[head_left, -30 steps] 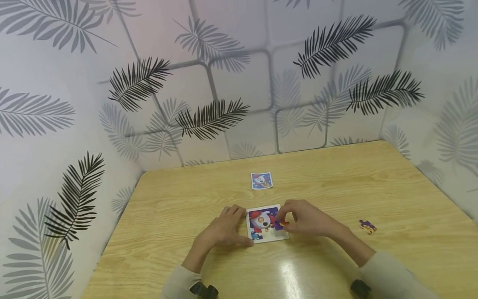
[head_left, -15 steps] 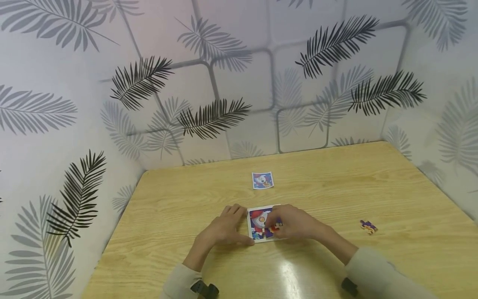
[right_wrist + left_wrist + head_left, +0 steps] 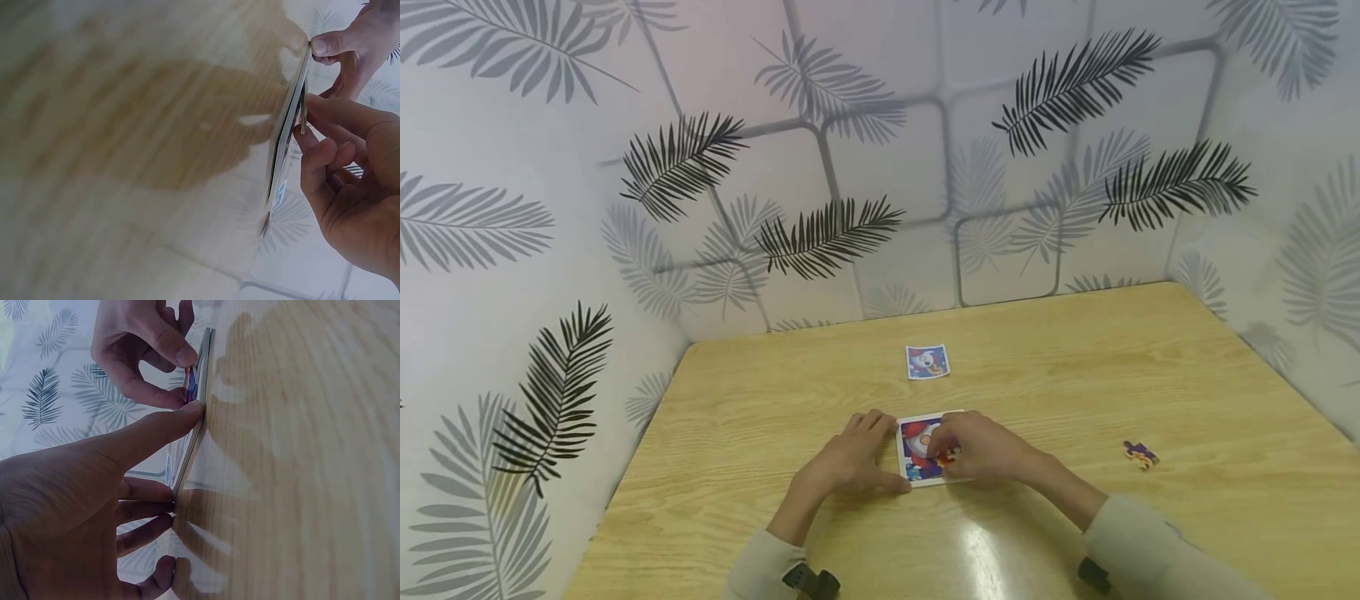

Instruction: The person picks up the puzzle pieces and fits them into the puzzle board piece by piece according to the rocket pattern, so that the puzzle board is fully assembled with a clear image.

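A small square jigsaw puzzle (image 3: 929,482) with a white border lies on the table, showing a red and white cartoon figure. On its left side rests my left hand (image 3: 850,462); the thumb touches the near left corner and the fairly straight fingers lie along the far left edge. My right hand (image 3: 988,448) is over the puzzle's right part, pinching a jigsaw piece (image 3: 191,384) between thumb and fingers. In the left wrist view the piece appears tilted, close to the board's surface. From above, my right fingers hide much of it.
A loose jigsaw piece (image 3: 1140,454), purple and orange, lies on the wooden table (image 3: 760,400) to the right. Beyond the puzzle is a small picture card (image 3: 928,362) with a similar design. Leaf-patterned walls (image 3: 880,275) border the table at the back and sides.
My right hand has brought the pinched piece leftward and down onto the puzzle's lower right part, then stayed nearly in place. My left hand has hardly moved.
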### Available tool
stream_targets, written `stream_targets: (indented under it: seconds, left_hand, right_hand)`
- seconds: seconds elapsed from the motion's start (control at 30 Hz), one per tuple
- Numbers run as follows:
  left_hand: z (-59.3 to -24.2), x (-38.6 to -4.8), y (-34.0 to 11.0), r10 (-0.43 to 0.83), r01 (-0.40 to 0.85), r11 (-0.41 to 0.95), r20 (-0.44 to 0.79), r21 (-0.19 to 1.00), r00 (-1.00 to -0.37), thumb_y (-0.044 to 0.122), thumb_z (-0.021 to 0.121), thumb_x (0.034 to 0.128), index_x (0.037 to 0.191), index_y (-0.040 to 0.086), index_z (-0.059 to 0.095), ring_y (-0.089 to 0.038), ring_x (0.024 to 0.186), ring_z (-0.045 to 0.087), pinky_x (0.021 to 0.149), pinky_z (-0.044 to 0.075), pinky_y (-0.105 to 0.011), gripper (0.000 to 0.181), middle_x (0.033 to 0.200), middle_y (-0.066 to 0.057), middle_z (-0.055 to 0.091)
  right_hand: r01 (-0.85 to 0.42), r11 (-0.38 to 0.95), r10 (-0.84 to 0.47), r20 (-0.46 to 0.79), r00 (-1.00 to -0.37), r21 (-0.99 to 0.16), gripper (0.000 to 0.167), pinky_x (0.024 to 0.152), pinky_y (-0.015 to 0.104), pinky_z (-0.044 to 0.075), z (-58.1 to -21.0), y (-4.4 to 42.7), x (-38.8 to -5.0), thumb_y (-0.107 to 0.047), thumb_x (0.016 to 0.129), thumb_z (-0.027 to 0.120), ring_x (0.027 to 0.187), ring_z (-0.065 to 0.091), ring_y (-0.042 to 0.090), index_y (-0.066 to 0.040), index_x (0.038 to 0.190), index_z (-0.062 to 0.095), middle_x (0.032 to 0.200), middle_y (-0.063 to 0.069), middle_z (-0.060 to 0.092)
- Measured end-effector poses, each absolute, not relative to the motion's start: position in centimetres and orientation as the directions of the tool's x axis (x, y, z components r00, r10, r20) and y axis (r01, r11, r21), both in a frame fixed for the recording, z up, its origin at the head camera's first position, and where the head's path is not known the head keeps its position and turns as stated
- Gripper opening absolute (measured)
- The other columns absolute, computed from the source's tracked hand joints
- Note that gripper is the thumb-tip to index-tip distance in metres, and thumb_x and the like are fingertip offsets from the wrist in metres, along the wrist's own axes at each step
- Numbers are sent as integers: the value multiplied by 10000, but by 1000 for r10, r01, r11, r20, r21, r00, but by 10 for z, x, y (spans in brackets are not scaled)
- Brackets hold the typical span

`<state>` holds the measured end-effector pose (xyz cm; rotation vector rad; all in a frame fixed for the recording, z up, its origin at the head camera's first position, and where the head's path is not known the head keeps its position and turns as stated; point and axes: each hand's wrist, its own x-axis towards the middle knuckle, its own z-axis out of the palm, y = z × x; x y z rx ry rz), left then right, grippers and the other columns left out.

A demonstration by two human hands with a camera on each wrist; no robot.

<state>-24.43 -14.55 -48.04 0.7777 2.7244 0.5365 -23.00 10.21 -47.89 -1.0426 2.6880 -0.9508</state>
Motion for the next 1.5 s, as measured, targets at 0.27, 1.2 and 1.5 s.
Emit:
stream_targets:
  seconds: [0.27, 1.2, 1.5]
  left_hand:
    - [-480, -243, -146, 551, 452, 785, -144, 423, -822, 498, 873, 797, 1448, 115, 514, -327, 1381, 422, 1051, 484, -593, 837, 1499, -77, 480]
    - [-478, -244, -146, 556, 459, 784, -143, 417, -819, 489, 873, 801, 1448, 118, 512, -318, 1365, 432, 1060, 484, -581, 829, 1480, -71, 488]
    - [-476, -243, -145, 557, 459, 780, -139, 425, -819, 489, 875, 802, 1448, 114, 513, -329, 1377, 426, 1064, 478, -594, 830, 1489, -77, 487]
  right_hand:
    - [-518, 570, -607, 98, -789, -638, 244, 765, 263, 503, -481, 97, -228, 62, 728, 818, 852, 591, 163, -63, 935, 782, 913, 6, 649]
    - [-453, 598, -570, 47, -820, -661, 222, 795, 316, 496, -478, 98, -226, 22, 766, 847, 896, 576, 191, -97, 938, 772, 952, 11, 630]
    - [-466, 606, -569, 58, -820, -644, 210, 761, 287, 479, -475, 100, -226, 30, 758, 841, 857, 572, 181, -108, 905, 784, 922, 0, 624]
